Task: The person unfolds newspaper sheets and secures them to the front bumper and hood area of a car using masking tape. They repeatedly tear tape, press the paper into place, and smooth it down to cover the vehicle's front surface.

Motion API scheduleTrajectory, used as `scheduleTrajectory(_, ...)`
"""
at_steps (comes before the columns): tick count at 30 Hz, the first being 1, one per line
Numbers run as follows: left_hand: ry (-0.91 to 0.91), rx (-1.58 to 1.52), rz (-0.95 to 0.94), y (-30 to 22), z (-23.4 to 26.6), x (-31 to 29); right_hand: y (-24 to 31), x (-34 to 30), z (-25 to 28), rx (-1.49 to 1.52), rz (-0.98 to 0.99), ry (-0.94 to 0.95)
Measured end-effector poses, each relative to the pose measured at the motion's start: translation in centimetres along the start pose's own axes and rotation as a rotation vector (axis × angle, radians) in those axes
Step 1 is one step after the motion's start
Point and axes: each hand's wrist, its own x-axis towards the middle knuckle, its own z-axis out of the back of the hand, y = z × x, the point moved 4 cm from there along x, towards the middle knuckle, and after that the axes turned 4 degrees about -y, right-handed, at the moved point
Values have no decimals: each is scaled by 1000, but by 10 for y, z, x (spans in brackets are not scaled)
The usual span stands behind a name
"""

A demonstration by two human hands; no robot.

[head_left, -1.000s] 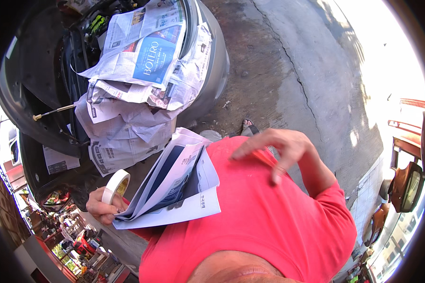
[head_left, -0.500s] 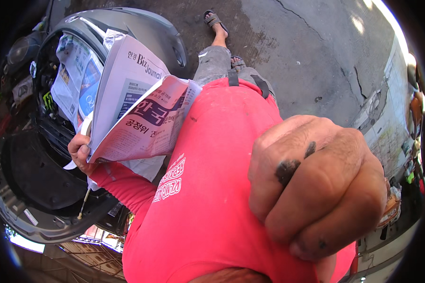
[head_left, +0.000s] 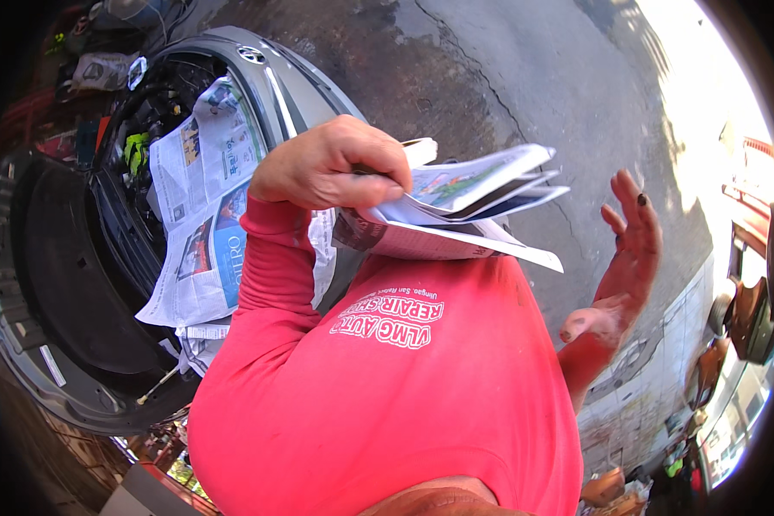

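Observation:
My left hand (head_left: 335, 163) is closed round the edge of a folded newspaper (head_left: 456, 245), in front of my red shirt. Its loose pages fan out toward the right. A pale, rounded thing (head_left: 420, 152), perhaps a tape roll, shows just behind the paper by my left knuckles. Off to the right, apart from the paper, my right hand (head_left: 629, 245) is raised with fingers spread and nothing in it. A dark smudge marks one fingertip. Newspaper sheets (head_left: 196, 228) lie draped over the car's front opening, left of my left arm.
A grey car (head_left: 305, 90) stands at the left, its hood (head_left: 56, 292) raised. Engine parts (head_left: 138, 150) show beside the draped sheets. Cracked concrete floor (head_left: 525, 86) stretches ahead. Assorted clutter (head_left: 752, 322) lines the right side.
My left hand has brought the newspaper from the left across to the front of my chest. My right hand, closed and close to the camera before, has moved away and opened.

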Motion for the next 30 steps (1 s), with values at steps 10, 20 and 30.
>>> scheduleTrajectory(10,-123,140,-62,16,68,129,-84,161,-69,-465,28,701)
scheduleTrajectory(20,-765,-181,234,78,125,141,-162,398,-71,-89,90,970)
scheduleTrajectory(30,-1440,-106,-111,99,186,153,-293,596,-182,310,-97,870)
